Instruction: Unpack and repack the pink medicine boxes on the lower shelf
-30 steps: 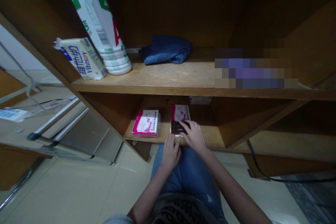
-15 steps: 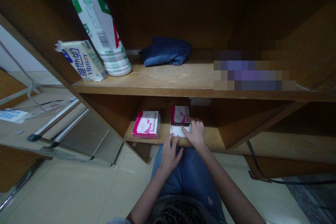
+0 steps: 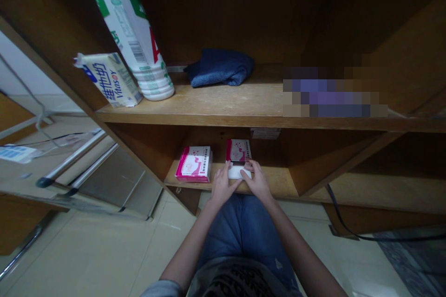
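Note:
On the lower shelf, a small white piece (image 3: 239, 172) lies directly in front of a dark pink box (image 3: 238, 150). Whether the two are joined I cannot tell. My left hand (image 3: 221, 185) has its fingers along the white piece's left side and its thumb at the front edge. From the right, my right hand (image 3: 259, 183) grips the same piece, thumb on its near part and fingertips by its far right corner. A pink and white box (image 3: 193, 163) with printed lettering rests to the left of my left hand, untouched.
Above, the upper shelf board (image 3: 216, 110) carries a white bottle (image 3: 139, 55), a Vitasoy carton (image 3: 109, 79), a folded blue cloth (image 3: 219, 68) and a blurred-out patch at right. A metal-framed stand (image 3: 104, 162) is left of the cabinet; a black cable (image 3: 343, 222) hangs at right.
My left hand has moved up from the shelf's front edge to the white piece's left side. My right hand has shifted slightly down, and the white piece is now held from both sides.

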`<state>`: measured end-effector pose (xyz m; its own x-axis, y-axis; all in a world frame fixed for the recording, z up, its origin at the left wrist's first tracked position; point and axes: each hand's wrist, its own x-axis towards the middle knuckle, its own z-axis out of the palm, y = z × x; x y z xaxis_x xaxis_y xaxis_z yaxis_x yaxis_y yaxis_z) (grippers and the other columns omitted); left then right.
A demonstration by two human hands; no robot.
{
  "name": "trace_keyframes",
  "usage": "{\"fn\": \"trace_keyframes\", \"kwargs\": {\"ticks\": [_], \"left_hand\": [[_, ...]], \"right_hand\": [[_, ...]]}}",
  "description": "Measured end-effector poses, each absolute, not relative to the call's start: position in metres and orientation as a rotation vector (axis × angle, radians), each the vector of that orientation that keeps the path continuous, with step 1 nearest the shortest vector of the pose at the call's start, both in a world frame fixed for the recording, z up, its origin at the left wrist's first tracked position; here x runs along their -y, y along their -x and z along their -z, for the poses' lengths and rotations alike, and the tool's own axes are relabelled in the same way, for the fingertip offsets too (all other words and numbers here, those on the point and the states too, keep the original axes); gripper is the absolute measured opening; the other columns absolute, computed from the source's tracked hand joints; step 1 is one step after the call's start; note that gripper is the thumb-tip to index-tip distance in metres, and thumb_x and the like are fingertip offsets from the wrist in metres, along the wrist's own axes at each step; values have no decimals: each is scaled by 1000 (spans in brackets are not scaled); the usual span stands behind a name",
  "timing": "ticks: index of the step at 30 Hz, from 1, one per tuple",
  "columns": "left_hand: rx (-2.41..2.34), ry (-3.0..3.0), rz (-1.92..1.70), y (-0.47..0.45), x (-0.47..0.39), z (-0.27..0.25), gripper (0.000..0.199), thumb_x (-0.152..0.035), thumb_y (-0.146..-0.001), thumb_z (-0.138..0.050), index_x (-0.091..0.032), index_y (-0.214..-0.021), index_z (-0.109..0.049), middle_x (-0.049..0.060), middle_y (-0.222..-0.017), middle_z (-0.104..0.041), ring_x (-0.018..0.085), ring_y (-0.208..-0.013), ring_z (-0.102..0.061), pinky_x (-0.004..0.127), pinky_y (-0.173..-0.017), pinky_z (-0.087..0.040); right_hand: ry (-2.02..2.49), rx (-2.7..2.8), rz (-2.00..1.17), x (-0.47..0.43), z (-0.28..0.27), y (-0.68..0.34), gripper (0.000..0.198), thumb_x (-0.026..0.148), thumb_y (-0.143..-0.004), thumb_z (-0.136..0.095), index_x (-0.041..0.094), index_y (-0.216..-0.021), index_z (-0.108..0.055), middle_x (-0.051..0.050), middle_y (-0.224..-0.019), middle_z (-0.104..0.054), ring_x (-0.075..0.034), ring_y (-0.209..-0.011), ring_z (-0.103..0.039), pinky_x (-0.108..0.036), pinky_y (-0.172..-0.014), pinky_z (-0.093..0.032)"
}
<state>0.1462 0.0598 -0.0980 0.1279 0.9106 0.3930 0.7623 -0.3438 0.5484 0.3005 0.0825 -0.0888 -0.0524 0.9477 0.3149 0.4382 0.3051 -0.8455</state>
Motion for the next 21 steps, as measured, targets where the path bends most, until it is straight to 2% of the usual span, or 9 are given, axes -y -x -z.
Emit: {"fn": "trace_keyframes", "kwargs": {"ticks": [6,8,13,21], "left_hand": [[-1692,-2159,-1080,-142,-74,101,61,-38,-82,-57,-13,-132,-33,11,-108,-59,24,-103,-53,39,-91,-44],[-1677,-2158,-1108,-140,-78,100,61,-39,-79,-60,-12,-129,-36,11,-104,-59,24,-100,-54,39,-90,-44],[-1554,-2227,-1063,-135,-82,99,78,-49,-69,-69,-12,-129,-36,12,-109,-55,26,-102,-51,40,-88,-44],[-1553,-2067,-1161,-139,-88,101,66,-42,-75,-64,-15,-129,-36,8,-98,-55,23,-97,-53,38,-88,-44]], "right_hand": [[1181,1598,-718,-78,99,-300,51,31,-80,-54,20,-126,-34,-15,-124,-43,-23,-103,-61,-40,-88,-50],[1174,1578,-725,-79,101,-301,49,29,-80,-54,21,-124,-35,-14,-123,-42,-23,-103,-61,-39,-88,-50],[1162,1551,-731,-85,103,-304,45,28,-78,-56,22,-120,-38,-12,-119,-44,-22,-97,-62,-40,-85,-51],[1207,1474,-726,-95,109,-309,46,34,-74,-62,22,-115,-46,-8,-106,-49,-21,-90,-60,-41,-79,-52]]}}
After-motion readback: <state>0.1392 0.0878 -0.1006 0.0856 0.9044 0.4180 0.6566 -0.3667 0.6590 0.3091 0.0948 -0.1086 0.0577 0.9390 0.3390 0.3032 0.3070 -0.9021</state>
